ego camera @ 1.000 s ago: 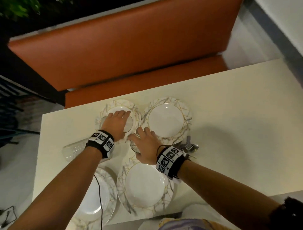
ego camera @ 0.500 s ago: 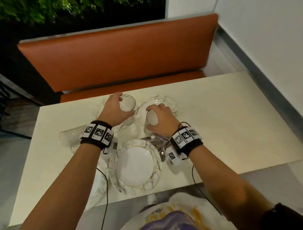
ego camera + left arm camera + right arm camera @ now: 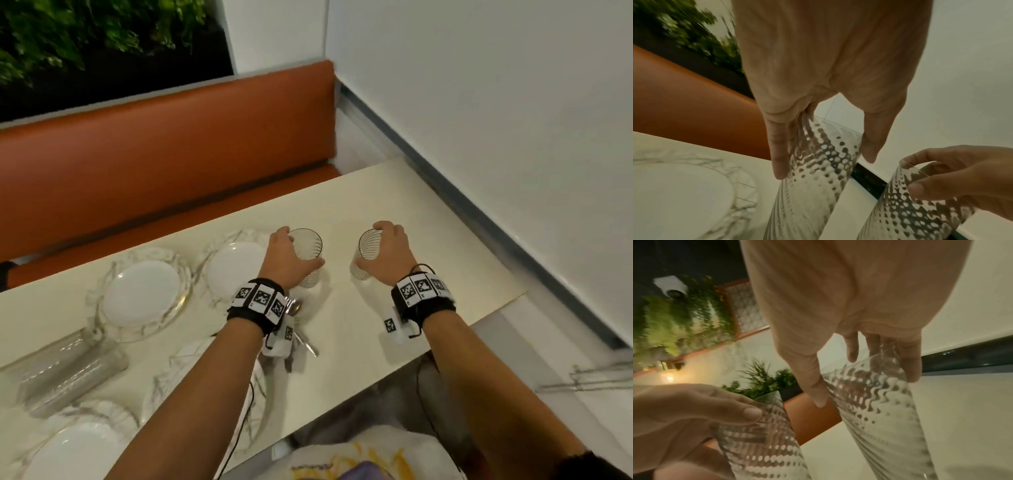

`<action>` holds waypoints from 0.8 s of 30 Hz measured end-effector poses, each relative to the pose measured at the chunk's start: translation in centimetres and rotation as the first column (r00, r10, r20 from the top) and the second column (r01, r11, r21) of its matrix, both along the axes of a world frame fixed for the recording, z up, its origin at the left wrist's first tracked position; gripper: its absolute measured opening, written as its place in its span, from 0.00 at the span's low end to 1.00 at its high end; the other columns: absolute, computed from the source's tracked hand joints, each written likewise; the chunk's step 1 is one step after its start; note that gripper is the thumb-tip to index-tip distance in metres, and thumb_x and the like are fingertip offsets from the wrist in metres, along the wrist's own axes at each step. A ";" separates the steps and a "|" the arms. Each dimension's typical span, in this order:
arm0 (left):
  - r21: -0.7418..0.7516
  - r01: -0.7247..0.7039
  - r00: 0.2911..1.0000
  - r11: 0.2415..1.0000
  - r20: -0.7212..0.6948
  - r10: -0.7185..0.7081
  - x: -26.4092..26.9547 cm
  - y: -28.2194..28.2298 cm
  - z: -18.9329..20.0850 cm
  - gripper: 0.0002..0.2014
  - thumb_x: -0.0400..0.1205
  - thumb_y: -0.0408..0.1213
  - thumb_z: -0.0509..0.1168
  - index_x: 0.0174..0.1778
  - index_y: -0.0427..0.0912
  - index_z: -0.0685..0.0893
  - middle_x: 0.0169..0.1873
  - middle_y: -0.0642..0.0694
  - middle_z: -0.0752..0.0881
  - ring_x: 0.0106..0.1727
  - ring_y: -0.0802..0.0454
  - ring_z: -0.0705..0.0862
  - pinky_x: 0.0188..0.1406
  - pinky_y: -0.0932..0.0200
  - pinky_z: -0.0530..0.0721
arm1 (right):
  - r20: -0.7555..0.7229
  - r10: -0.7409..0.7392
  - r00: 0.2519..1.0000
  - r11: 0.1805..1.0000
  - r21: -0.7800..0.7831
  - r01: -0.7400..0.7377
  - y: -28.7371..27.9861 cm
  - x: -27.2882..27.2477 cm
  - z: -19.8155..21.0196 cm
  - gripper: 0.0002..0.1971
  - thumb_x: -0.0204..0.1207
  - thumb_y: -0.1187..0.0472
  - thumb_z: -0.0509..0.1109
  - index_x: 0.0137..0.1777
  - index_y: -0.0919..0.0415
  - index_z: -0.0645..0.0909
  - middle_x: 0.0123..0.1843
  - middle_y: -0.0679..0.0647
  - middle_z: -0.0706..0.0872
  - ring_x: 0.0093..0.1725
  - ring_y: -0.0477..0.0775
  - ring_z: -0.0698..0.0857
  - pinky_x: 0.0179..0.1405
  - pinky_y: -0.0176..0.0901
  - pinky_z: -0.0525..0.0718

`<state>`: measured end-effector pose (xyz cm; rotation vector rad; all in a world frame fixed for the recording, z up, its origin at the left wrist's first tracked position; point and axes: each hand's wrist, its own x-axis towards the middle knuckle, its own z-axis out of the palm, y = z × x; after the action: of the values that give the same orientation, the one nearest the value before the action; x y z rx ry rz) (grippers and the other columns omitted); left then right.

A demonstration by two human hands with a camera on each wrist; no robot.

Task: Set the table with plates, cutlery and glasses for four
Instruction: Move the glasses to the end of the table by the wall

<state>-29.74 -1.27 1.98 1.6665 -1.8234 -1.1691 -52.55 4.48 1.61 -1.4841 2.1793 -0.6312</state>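
Left hand [image 3: 289, 258] grips one ribbed glass [image 3: 309, 255], right hand [image 3: 388, 255] another glass [image 3: 365, 251], both upright over the cream counter [image 3: 428, 260] beside the plates [image 3: 236, 267].

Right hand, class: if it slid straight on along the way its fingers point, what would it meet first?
Probably nothing on the table: the right hand, gripping a ribbed glass, points across bare tabletop toward the far edge; depth is uncertain.
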 end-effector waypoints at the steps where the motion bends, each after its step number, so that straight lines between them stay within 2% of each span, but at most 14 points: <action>1: 0.004 0.012 1.000 1.000 0.005 -0.012 -1.6 -0.5 -0.3 0.51 0.71 0.47 0.85 0.85 0.40 0.63 0.76 0.42 0.73 0.74 0.43 0.77 0.76 0.44 0.79 | -0.004 -0.032 0.999 0.999 0.005 0.032 -0.4 -1.5 -0.5 0.43 0.63 0.53 0.84 0.76 0.59 0.68 0.70 0.61 0.71 0.69 0.64 0.73 0.69 0.56 0.77; 6: 0.021 0.046 0.998 0.999 0.036 -0.047 -9.7 -3.8 -1.2 0.49 0.71 0.48 0.85 0.83 0.40 0.66 0.75 0.40 0.72 0.74 0.44 0.77 0.75 0.48 0.78 | -0.023 -0.117 0.993 0.992 0.041 0.118 -3.8 -8.7 -2.8 0.44 0.62 0.53 0.84 0.76 0.61 0.67 0.70 0.62 0.70 0.70 0.66 0.71 0.68 0.58 0.78; 13: 0.051 0.047 0.996 0.998 0.069 -0.050 -19.9 -10.0 -2.5 0.49 0.71 0.46 0.85 0.83 0.42 0.65 0.76 0.40 0.72 0.75 0.43 0.77 0.76 0.47 0.78 | 0.050 -0.094 0.994 0.995 0.032 0.092 -10.7 -17.1 -5.5 0.46 0.61 0.51 0.84 0.77 0.62 0.67 0.72 0.60 0.72 0.71 0.61 0.74 0.71 0.56 0.78; 16: 0.043 0.037 0.996 0.998 0.082 -0.040 -23.2 -12.6 -2.9 0.49 0.71 0.46 0.85 0.84 0.42 0.65 0.76 0.40 0.72 0.75 0.43 0.77 0.76 0.47 0.78 | 0.064 -0.063 0.996 0.998 0.010 0.063 -13.9 -19.9 -5.8 0.45 0.61 0.52 0.84 0.77 0.63 0.68 0.71 0.60 0.74 0.70 0.61 0.74 0.71 0.56 0.76; 21: 0.037 0.011 0.993 0.999 0.116 -0.015 -27.2 -16.5 -3.4 0.51 0.72 0.47 0.84 0.85 0.41 0.62 0.78 0.40 0.70 0.77 0.41 0.76 0.77 0.42 0.78 | 0.088 -0.050 0.995 0.999 0.004 0.050 -19.0 -23.7 -6.0 0.46 0.60 0.51 0.84 0.77 0.61 0.68 0.71 0.59 0.74 0.70 0.60 0.76 0.72 0.59 0.77; 24: 0.039 0.010 0.991 0.999 0.133 -0.015 -28.9 -18.4 -3.9 0.51 0.72 0.47 0.84 0.86 0.41 0.62 0.79 0.41 0.71 0.77 0.42 0.75 0.78 0.44 0.78 | 0.075 -0.029 0.997 1.000 0.005 0.029 -21.5 -25.1 -5.9 0.46 0.61 0.51 0.85 0.78 0.61 0.67 0.71 0.59 0.75 0.70 0.59 0.76 0.72 0.57 0.78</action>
<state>-58.66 -19.67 -1.89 1.7964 -1.9051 -1.1292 -77.69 -17.05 -4.29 -1.4061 2.1476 -0.6813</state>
